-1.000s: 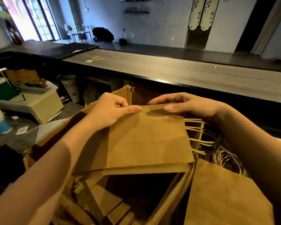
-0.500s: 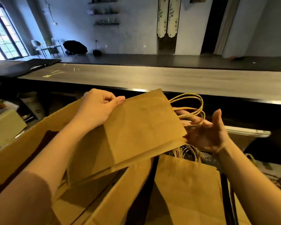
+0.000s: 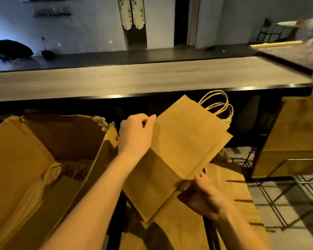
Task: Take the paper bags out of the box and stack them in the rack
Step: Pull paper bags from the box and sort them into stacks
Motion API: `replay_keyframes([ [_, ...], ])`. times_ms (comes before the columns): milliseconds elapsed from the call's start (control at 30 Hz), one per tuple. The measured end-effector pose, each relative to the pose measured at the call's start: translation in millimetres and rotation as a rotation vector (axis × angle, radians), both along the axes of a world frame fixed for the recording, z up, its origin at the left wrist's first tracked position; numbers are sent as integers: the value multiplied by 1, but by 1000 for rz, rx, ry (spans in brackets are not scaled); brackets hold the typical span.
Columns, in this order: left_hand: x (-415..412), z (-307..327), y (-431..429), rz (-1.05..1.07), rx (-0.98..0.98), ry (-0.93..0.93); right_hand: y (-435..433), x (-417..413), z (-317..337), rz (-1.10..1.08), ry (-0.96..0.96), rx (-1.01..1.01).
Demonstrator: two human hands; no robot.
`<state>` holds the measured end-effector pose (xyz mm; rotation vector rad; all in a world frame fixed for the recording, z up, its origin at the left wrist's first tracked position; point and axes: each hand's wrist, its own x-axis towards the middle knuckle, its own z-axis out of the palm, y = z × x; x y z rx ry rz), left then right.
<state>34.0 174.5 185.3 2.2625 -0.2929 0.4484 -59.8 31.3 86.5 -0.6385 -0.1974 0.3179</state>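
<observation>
A small bundle of flat brown paper bags (image 3: 179, 152) with twisted handles hangs tilted in front of me, handles pointing up and right. My left hand (image 3: 135, 134) grips its upper left edge. My right hand (image 3: 202, 197) pinches its lower right edge from below. The open cardboard box (image 3: 49, 141) stands at the left with more bags' handles showing inside. Under the held bundle lies a stack of flat bags (image 3: 229, 195) on the black wire rack (image 3: 285, 195).
A long wooden counter (image 3: 152, 78) with a dark front runs across just beyond the bags. Further brown bags (image 3: 296, 134) stand upright at the right, over the wire rack's bars. The box's right flap (image 3: 105, 150) rises beside my left forearm.
The bundle has swung rightward, away from the box and over the stacked bags. My right hand dropped from the handles to the bundle's lower edge and closed on it. The view turned right.
</observation>
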Motion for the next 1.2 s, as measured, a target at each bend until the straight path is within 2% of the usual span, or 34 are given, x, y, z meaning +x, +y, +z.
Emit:
replay_keyframes([
  [67,-9,-22,-17,1,-59,20,-8,-13,-8,-171,211,29],
  [167,-22,-57,-32,29,-132,117,-20,-26,-13,-253,410,63],
  [400,-61,-119,-38,87,-245,369,-48,-60,-43,-355,615,-107],
  [467,-70,-130,-36,113,-261,472,-59,-68,-49,-373,588,-248],
  [600,-84,-139,-33,221,-431,646,-90,-70,-46,-450,545,-560],
  [800,-87,-150,-25,382,-615,784,-125,-56,-51,-636,414,-812],
  [933,-88,-159,-20,445,-727,824,-136,-50,-70,-692,454,-1034],
  [1200,-94,-156,-23,375,-849,868,-138,-50,-95,-707,679,-1751],
])
